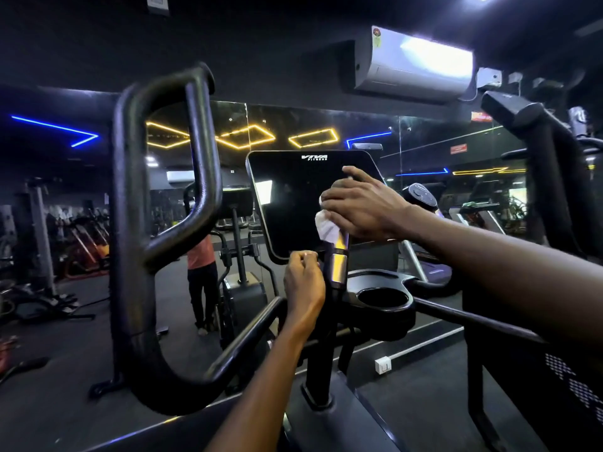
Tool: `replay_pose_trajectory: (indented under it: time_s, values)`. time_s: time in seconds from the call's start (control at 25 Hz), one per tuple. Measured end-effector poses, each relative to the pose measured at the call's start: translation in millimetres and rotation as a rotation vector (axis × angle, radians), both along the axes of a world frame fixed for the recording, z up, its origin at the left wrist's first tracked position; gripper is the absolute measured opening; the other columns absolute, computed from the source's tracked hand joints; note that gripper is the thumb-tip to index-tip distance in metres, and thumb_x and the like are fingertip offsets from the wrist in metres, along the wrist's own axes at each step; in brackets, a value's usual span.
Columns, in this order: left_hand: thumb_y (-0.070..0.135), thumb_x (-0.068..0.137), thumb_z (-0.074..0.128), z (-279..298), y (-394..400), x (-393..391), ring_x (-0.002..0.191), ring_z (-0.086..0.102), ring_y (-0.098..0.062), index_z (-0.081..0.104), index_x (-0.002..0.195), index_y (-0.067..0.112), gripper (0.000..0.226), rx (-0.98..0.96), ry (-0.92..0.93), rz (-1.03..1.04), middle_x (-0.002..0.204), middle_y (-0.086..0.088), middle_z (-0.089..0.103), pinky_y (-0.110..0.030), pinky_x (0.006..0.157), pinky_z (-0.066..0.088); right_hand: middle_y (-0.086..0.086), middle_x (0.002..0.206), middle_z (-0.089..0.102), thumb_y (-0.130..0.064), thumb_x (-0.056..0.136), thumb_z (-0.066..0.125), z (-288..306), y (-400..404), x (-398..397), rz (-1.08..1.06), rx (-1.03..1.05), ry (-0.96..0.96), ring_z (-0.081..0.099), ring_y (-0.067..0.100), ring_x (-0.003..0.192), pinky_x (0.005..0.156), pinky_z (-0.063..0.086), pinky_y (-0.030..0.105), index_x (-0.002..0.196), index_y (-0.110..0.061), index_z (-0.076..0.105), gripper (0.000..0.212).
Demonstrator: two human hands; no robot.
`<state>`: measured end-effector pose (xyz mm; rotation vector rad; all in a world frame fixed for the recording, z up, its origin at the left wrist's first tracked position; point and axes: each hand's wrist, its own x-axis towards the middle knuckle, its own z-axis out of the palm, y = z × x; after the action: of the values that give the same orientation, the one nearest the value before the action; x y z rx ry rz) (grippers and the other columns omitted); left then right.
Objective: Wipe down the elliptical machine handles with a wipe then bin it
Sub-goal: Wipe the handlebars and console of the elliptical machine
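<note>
A white wipe (327, 227) is wrapped round the top of the short centre handle (338, 267), a black post with a shiny metal sensor band, below the dark console screen (293, 203). My right hand (360, 207) grips the wipe on that handle. Just below and to the left, my left hand (303, 282) is curled with its fingers against the handle's lower part. The big black looped moving handle (137, 223) stands at the left, untouched. Another moving handle (551, 177) rises at the right.
A round cup holder (383, 298) sits right of the centre post. A wall mirror ahead reflects the gym, a person in an orange shirt (201, 256) and other machines. An air conditioner (414, 66) hangs above. No bin shows.
</note>
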<state>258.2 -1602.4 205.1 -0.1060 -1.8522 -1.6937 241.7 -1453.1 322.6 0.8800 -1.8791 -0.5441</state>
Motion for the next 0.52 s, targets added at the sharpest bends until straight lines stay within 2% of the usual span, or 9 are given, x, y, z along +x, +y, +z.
replay_pose_trajectory:
  time_s: [0.16,0.2,0.28,0.36,0.44,0.52]
  values:
    - [0.032,0.102,0.035,14,12,8,0.079,0.055,-0.02,0.057,0.093,0.015,0.029,-0.122,0.016,-0.023,0.086,-0.003,0.061,-0.034,0.065,0.037,-0.002,0.113,0.068,-0.042,0.103,0.028,-5,-1,-10,0.016,0.037,-0.013,0.057,0.022,0.116,0.113,0.031,0.039,0.102,-0.02,0.07,0.047]
    - [0.032,0.103,0.033,17,14,11,0.078,0.053,-0.019,0.056,0.09,0.016,0.03,-0.145,0.02,-0.035,0.083,-0.001,0.059,-0.034,0.065,0.036,-0.002,0.11,0.069,-0.042,0.102,0.03,-1,-1,-11,0.028,-0.063,-0.061,0.06,0.022,0.109,0.108,0.037,0.04,0.102,-0.021,0.07,0.046]
    - [0.036,0.103,0.028,22,18,12,0.078,0.052,-0.017,0.053,0.086,0.018,0.035,-0.192,0.013,-0.074,0.082,0.0,0.058,-0.035,0.068,0.037,0.002,0.096,0.069,-0.04,0.101,0.033,11,-1,-13,0.064,-0.448,-0.267,0.063,0.027,0.092,0.088,0.047,0.041,0.093,-0.018,0.067,0.041]
    - [0.05,0.097,0.022,27,18,6,0.087,0.059,-0.02,0.059,0.095,0.016,0.05,-0.253,-0.015,-0.12,0.092,-0.003,0.065,-0.04,0.078,0.045,0.008,0.087,0.069,-0.031,0.101,0.041,-1,1,-16,0.14,-0.782,-0.411,0.063,0.031,0.086,0.075,0.043,0.037,0.092,-0.012,0.068,0.034]
    - [0.064,0.087,0.019,35,22,4,0.092,0.064,-0.025,0.064,0.104,0.017,0.067,-0.239,-0.05,-0.149,0.099,-0.007,0.069,-0.045,0.086,0.049,0.014,0.087,0.072,-0.021,0.101,0.046,-34,7,-12,0.178,-0.994,-0.375,0.065,0.031,0.084,0.073,0.04,0.036,0.103,-0.01,0.072,0.028]
    - [0.074,0.077,0.018,39,29,-5,0.089,0.068,-0.03,0.067,0.1,0.021,0.076,-0.136,-0.086,-0.186,0.095,-0.009,0.072,-0.052,0.087,0.053,0.017,0.089,0.074,-0.013,0.099,0.049,-57,11,-6,0.179,-1.065,-0.332,0.067,0.033,0.084,0.069,0.036,0.034,0.107,-0.008,0.072,0.025]
